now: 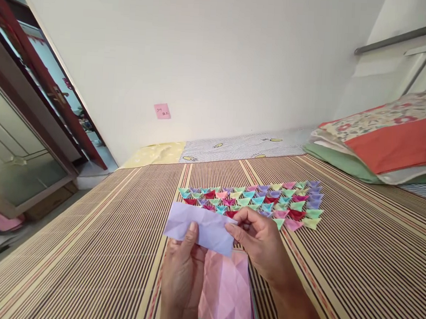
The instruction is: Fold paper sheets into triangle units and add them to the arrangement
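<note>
A lavender sheet of paper (212,232), folded into a long rectangle with faint creases, is held up between both hands. My left hand (183,273) grips its lower left part, thumb on the front and the fingers behind. My right hand (260,242) pinches its upper right corner between thumb and fingers. Below the paper lies a stack of creased square sheets with a pink sheet (226,290) on top, partly hidden by my left hand. Just beyond the hands stand rows of small folded paper boats (257,200) in several colours; the held paper covers some of them.
The striped mat (95,248) covers the bed surface. Folded bedding (398,137) is piled at the right. A yellow cloth (159,154) and a checked cloth (231,146) lie along the wall, where a pink note (162,111) is stuck. A doorway opens at the left.
</note>
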`<state>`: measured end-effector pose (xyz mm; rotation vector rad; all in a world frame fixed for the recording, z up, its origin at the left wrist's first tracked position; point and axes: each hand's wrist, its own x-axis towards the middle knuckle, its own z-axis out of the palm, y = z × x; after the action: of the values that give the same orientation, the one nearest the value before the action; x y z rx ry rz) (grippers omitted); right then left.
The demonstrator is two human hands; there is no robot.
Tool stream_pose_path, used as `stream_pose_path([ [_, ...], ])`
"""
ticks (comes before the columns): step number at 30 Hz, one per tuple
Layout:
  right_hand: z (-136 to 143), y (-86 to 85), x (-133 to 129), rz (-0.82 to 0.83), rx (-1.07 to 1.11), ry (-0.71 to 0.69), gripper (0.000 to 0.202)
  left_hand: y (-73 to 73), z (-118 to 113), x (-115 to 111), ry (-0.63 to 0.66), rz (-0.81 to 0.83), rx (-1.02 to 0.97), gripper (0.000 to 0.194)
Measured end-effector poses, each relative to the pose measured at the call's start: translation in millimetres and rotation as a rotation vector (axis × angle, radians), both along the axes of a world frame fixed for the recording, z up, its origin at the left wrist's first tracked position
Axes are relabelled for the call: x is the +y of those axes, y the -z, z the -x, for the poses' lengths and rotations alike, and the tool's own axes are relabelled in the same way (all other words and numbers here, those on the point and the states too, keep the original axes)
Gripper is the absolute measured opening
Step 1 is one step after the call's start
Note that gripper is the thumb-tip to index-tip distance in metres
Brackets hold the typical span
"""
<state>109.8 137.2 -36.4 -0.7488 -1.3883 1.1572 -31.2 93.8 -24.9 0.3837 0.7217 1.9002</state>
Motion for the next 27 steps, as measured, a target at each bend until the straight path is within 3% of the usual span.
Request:
stream_pose_path([
  [10, 2.6, 3.6, 5.7, 0.008, 0.03, 0.009, 0.024, 1.6, 31.0, 3.3, -0.113, -0.054, -0.081, 0.023],
  [14, 4.1, 4.0, 5.9, 0.054, 0.119, 0.053, 0.026, 2.9, 30.6, -1.9, 0.121, -0.07, 0.009, 0.038],
  [17, 6.7, 2.2, 2.9, 0.065, 0.101, 0.03, 0.025, 2.7, 18.6, -5.4, 0.23, 0.011, 0.062, 0.028],
  [21, 11.4, -1.3, -2.3, 0.012, -0.001, 0.026, 0.022, -0.2, 2.7, -4.5, 0.118, 0.067, -0.035, 0.032],
  [27, 14.3, -6.0, -5.7, -0.024, -0.055, 0.074, 0.019, -0.9, -1.6, 0.3, 0.04, 0.089, -0.128, 0.032],
])
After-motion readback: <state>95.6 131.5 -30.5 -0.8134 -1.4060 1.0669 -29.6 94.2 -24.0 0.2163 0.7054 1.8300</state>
